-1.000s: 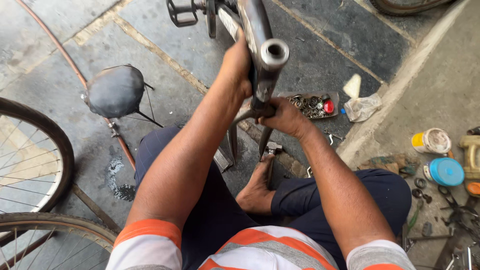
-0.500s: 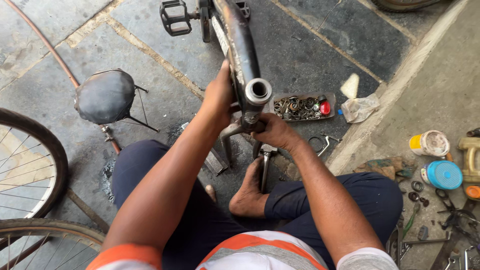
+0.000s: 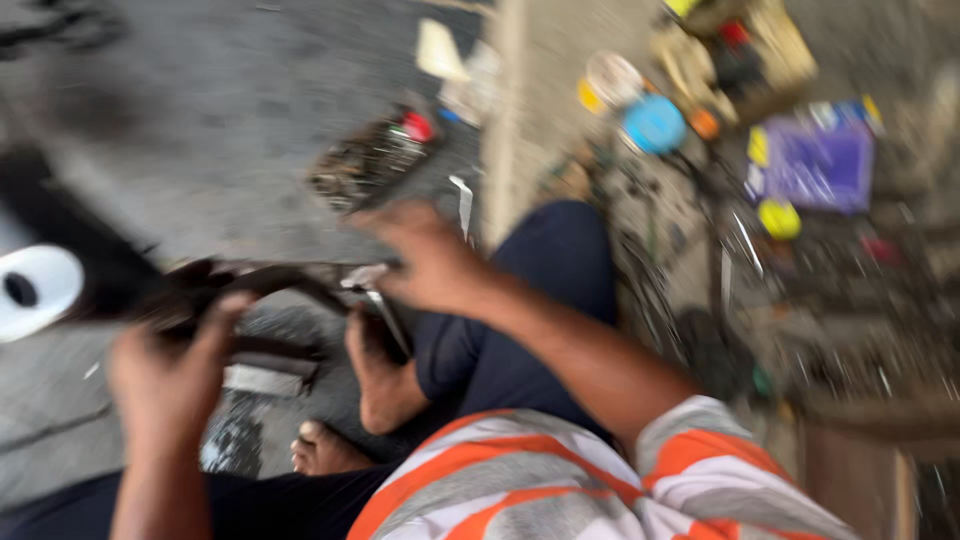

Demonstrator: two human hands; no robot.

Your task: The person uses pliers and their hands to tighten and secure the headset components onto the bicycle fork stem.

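Gripping the dark bicycle frame (image 3: 130,285), the left hand (image 3: 165,375) sits at the lower left of the view, its fingers (image 3: 215,320) curled up and closed around the underside of the frame's stays. The frame runs from the left edge toward the centre, held above the stone floor (image 3: 200,110), with its pale round tube end (image 3: 35,290) facing the camera at the far left. The right hand (image 3: 425,255) is at the frame's near end in the centre of the view, palm down on the dark metal; motion blur hides whether its fingers are clamped or only resting there. A thin metal piece (image 3: 385,315) hangs just below this hand. Below the frame, two bare feet (image 3: 380,385) rest on the floor between dark blue trouser legs (image 3: 530,300). A striped orange and grey shirt (image 3: 560,480) fills the lower centre. Beyond the right hand lies a shallow tray of small parts (image 3: 375,155). Further right, past a raised kerb (image 3: 510,110), are a blue round lid (image 3: 655,122), a purple box (image 3: 815,160) and scattered tools, all blurred.
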